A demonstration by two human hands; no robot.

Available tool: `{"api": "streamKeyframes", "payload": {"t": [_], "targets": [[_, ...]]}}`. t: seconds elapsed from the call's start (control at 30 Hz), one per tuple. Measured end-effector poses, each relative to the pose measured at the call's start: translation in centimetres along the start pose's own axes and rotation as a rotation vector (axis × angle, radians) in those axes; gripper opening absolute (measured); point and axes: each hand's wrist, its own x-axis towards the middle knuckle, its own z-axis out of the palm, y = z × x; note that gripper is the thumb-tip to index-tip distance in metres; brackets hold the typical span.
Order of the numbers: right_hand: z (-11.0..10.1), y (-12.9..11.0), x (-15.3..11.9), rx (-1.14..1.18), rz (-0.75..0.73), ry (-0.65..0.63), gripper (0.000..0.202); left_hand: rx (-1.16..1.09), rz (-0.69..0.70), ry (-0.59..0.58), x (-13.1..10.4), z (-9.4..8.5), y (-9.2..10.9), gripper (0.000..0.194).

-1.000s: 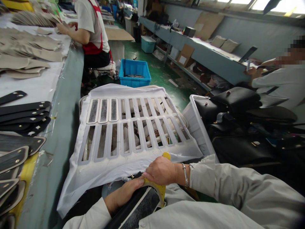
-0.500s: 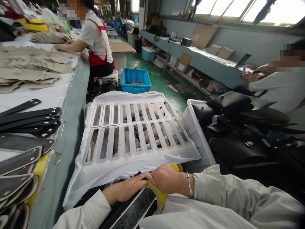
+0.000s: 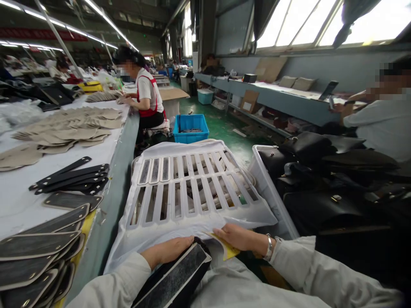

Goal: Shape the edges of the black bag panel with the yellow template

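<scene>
My left hand (image 3: 170,252) lies along the top edge of a black leather piece (image 3: 189,278) in my lap, gripping it with the fingers together. A long grey-black panel (image 3: 175,276) with a pale border runs along this piece. My right hand (image 3: 236,237) pinches a curved yellow strip (image 3: 228,251), which stands apart from the black piece on its right. Just beyond both hands is a white slotted frame (image 3: 189,219) draped with white cloth. Several pale-edged dark strips (image 3: 155,170) lie in its upper left part.
On the left table (image 3: 122,149) are dark pale-edged panels (image 3: 38,246), black straps (image 3: 73,177) and beige pieces (image 3: 70,128). A crate (image 3: 272,192) with black bags (image 3: 334,205) stands at right. A blue bin (image 3: 191,128) is ahead. Two people (image 3: 149,92) work nearby.
My right hand has moved right, drawing the yellow strip away from the black piece and my left hand. More of the pale-bordered panel's end now shows. The view has tilted up.
</scene>
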Motion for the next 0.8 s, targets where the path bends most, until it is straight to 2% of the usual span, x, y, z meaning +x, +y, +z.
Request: {"api": "streamKeyframes", "payload": {"t": [0.1, 0.17, 0.27, 0.33, 0.43, 0.5, 0.57, 0.67, 0.73, 0.8], "targets": [[1.6, 2.5, -0.7, 0.215, 0.103, -0.018, 0.061, 0.124, -0.027, -0.076, 0.8, 0.5, 0.4, 0.036], [2.9, 3.6, -1.6, 0.464, 0.145, -0.086, 0.063, 0.174, -0.034, -0.109, 1.2, 0.7, 0.5, 0.035], [4.3, 4.5, -3.5, 0.923, 0.056, -0.27, 0.047, 0.231, -0.059, -0.108, 1.4, 0.9, 0.5, 0.038], [4.4, 5.0, -4.9, 1.02, -0.048, -0.442, 0.046, 0.27, -0.088, -0.071, 1.1, 1.3, 0.5, 0.039], [3.9, 6.0, -6.3, 0.929, -0.137, -0.601, 0.053, 0.342, -0.143, 0.046, 0.1, 2.6, 0.8, 0.044], [3.4, 6.7, -6.6, 0.853, -0.189, -0.57, 0.053, 0.42, -0.192, 0.163, -0.9, 4.1, 0.9, 0.053], [3.0, 7.0, -6.3, 0.793, -0.204, -0.524, 0.049, 0.573, -0.231, 0.257, -1.8, 5.7, 1.1, 0.075], [2.5, 6.5, -5.2, 0.677, -0.19, -0.521, 0.035, 0.844, -0.279, 0.317, -2.6, 7.8, 1.3, 0.108], [2.2, 5.6, -4.4, 0.548, -0.211, -0.511, 0.025, 0.937, -0.315, 0.323, -2.7, 8.6, 1.5, 0.112], [1.7, 4.6, -3.5, 0.44, -0.232, -0.515, 0.018, 0.982, -0.326, 0.318, -2.6, 9.0, 1.7, 0.109]]}}
